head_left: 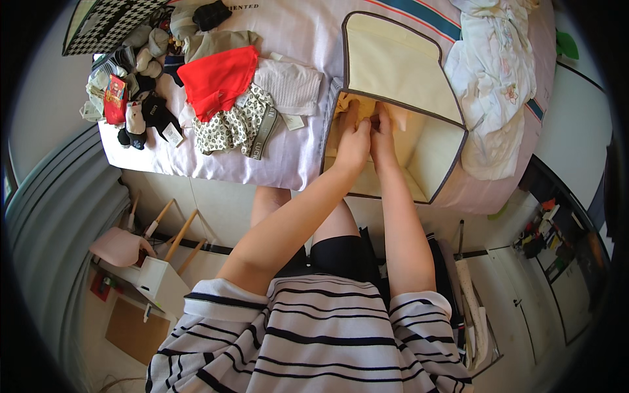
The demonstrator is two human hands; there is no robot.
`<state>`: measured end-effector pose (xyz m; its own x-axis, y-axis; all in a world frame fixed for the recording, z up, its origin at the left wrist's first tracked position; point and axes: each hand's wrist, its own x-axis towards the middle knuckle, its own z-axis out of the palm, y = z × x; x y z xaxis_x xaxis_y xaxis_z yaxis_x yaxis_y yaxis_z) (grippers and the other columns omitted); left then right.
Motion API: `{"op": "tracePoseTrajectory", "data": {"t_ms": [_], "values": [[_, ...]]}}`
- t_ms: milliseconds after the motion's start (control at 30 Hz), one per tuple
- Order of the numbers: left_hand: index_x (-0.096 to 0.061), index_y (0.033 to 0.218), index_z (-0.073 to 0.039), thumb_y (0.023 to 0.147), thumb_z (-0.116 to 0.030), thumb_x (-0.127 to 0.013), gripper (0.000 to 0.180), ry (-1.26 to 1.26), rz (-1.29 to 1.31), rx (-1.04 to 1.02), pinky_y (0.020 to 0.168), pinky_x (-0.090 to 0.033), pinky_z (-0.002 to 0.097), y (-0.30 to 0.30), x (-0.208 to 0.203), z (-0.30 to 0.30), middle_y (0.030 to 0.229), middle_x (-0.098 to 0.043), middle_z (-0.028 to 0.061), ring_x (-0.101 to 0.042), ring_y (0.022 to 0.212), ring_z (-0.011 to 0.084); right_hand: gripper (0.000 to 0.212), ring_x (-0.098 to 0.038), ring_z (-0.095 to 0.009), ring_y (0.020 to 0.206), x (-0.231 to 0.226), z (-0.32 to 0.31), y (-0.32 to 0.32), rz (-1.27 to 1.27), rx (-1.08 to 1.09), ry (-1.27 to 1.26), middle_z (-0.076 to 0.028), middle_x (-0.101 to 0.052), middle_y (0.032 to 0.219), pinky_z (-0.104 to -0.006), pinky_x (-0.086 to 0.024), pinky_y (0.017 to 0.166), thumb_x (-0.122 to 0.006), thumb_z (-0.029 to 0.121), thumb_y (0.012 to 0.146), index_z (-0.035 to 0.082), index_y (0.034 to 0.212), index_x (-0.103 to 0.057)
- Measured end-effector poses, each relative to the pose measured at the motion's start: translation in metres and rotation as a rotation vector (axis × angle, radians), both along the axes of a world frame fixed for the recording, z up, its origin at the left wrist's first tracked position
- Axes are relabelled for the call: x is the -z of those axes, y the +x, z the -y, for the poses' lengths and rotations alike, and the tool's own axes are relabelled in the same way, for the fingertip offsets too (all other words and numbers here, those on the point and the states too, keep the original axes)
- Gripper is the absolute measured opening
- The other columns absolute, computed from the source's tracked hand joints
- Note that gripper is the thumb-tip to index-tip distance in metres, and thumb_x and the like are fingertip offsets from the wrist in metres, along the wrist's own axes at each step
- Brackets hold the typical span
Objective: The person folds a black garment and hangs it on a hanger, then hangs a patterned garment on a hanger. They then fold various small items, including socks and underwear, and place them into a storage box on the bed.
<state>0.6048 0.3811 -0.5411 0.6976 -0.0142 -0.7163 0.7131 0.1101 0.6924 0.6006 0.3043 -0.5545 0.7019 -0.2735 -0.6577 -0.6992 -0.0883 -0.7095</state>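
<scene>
Both of my hands reach into a cream fabric storage box (445,154) with dark brown trim, its lid (393,56) folded back at the far side. Inside, toward the far left corner, lies a yellow cloth (367,107), softly crumpled. My left hand (354,141) has its fingers closed on this cloth. Right beside it, my right hand (382,136) also pinches the cloth, fingers curled. The fingertips are partly hidden in the folds and shade.
On the bed left of the box lie a red garment (219,78), leopard-print underwear (229,128), a white ribbed garment (291,85) and several rolled socks (157,111). A houndstooth box (111,23) stands far left. White bedding (495,92) is bunched at right.
</scene>
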Motion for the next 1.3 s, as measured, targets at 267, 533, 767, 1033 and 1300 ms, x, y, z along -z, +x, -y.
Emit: {"op": "tracePoseTrajectory", "data": {"t_ms": [267,533,767,1033,1300], "values": [[-0.038,0.136,0.0,0.093,-0.014,-0.047,0.046,-0.151,0.286,0.172,0.106,-0.029,0.0334,-0.033,-0.059,-0.031,0.141,-0.034,0.0184,-0.034,0.131,0.0284,0.054,-0.04,-0.021,0.124,-0.049,-0.016,-0.026,-0.045,0.295,0.269,-0.012,-0.042,0.132,-0.031,-0.036,0.098,-0.046,0.006,0.089,0.009,0.141,-0.032],[-0.039,0.135,0.001,0.092,-0.01,-0.046,0.044,-0.256,0.424,0.121,0.108,-0.025,0.0363,-0.029,-0.109,-0.083,0.139,-0.039,0.0175,-0.033,0.133,0.028,0.046,-0.044,-0.022,0.123,-0.123,-0.075,-0.019,0.333,0.025,0.011,-0.013,-0.044,0.136,-0.0321,-0.04,0.096,-0.048,0.003,0.09,0.002,0.135,-0.039],[-0.041,0.131,0.002,0.089,-0.005,-0.045,0.042,-0.008,0.461,0.008,0.097,-0.039,0.0332,-0.015,-0.097,-0.15,0.126,-0.048,0.0131,-0.048,0.113,0.0218,0.046,-0.051,-0.021,0.111,-0.115,-0.138,-0.004,0.326,-0.114,0.286,-0.013,-0.05,0.126,-0.031,-0.042,0.092,-0.047,-0.005,0.086,0.0,0.131,-0.042],[-0.041,0.132,0.001,0.086,-0.003,-0.054,0.047,0.321,0.291,-0.125,0.091,-0.041,0.0281,0.018,-0.032,-0.232,0.121,-0.05,0.0115,-0.047,0.112,0.0158,0.046,-0.054,-0.032,0.105,-0.034,-0.213,0.026,0.184,-0.312,0.229,-0.021,-0.054,0.119,-0.0369,-0.044,0.09,-0.05,0.002,0.082,0.0,0.128,-0.046],[-0.029,0.138,0.001,0.078,-0.022,-0.07,0.075,0.942,0.42,-0.112,0.102,-0.032,0.0408,0.079,0.036,-0.289,0.129,-0.039,0.0238,-0.039,0.119,0.0362,0.045,-0.05,-0.034,0.115,-0.003,-0.221,0.037,0.091,-0.356,0.008,-0.021,-0.052,0.123,-0.0393,-0.04,0.097,-0.052,0.004,0.08,-0.001,0.124,-0.05]]}}
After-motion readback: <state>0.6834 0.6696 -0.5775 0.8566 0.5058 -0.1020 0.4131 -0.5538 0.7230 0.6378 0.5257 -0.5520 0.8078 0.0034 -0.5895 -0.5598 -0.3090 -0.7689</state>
